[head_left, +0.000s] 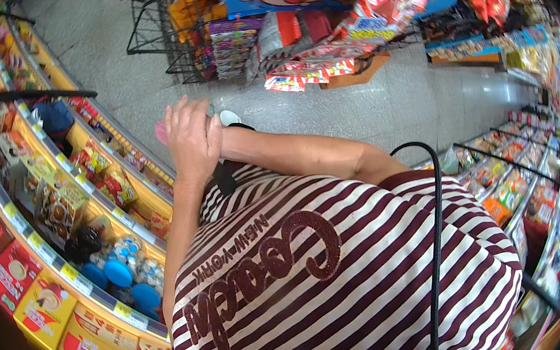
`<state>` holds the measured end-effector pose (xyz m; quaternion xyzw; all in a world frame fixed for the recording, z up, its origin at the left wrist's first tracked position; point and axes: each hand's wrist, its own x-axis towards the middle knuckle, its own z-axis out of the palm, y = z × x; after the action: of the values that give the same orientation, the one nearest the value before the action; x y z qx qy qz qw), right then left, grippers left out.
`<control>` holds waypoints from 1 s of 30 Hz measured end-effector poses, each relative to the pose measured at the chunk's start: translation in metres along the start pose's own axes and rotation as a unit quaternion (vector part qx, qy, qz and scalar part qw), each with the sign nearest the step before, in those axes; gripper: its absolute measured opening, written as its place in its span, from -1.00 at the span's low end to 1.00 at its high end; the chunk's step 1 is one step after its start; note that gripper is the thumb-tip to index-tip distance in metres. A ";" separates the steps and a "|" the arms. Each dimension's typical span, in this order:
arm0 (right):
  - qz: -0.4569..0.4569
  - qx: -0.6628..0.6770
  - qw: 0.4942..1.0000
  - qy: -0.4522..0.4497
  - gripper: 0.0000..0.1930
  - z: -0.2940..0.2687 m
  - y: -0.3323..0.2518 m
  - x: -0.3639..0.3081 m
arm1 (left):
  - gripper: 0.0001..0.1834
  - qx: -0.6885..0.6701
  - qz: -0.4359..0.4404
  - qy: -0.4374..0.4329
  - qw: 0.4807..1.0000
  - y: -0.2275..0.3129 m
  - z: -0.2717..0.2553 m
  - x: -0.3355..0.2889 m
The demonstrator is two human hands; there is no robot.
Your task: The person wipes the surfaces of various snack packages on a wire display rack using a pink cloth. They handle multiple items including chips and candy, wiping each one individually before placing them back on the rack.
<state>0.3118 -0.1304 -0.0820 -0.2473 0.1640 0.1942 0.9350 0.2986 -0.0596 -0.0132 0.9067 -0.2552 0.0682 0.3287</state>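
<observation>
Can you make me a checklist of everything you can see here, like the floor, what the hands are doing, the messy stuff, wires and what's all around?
Surface: pale speckled shop floor, no table in view.
Things in hand: left hand is laid over the right wrist; what it holds cannot be told.
Clutter: snack packets at the foot of a wire rack.
Hands: left fingers curled; right hand hidden behind the left.
Cables: one black cable runs over the striped shirt.
Surroundings: yellow shelves with boxes and blue-lidded jars on the left; more shelves on the right.
</observation>
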 end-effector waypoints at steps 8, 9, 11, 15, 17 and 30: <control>-0.130 -0.025 0.989 0.064 -0.75 -0.028 -0.008 -0.045 | -0.54 -0.100 0.074 -0.066 0.990 0.035 0.035 -0.019; -0.143 -0.039 0.986 0.071 -0.75 -0.031 -0.015 -0.049 | -0.52 -0.114 0.077 -0.066 0.988 0.040 0.037 -0.016; -0.155 -0.076 0.981 0.086 -0.75 -0.042 -0.027 -0.066 | -0.42 -0.123 0.085 -0.070 0.986 0.048 0.042 -0.010; -0.051 -0.212 0.969 0.113 -0.72 -0.034 -0.091 -0.109 | -0.28 -0.245 0.019 -0.003 0.969 0.078 0.046 0.026; -0.015 -0.259 0.959 0.115 -0.71 -0.062 -0.109 -0.110 | -0.28 -0.278 0.020 0.016 0.960 0.098 0.046 0.054; -0.188 -0.400 0.896 -0.050 -0.68 -0.001 -0.311 -0.251 | -0.52 -0.488 -0.025 0.013 0.873 0.162 0.045 0.129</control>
<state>0.2310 -0.4518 0.1421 -0.6165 -0.0240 0.0760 0.7833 0.3248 -0.2476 0.0806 0.6366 -0.2287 -0.0617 0.7340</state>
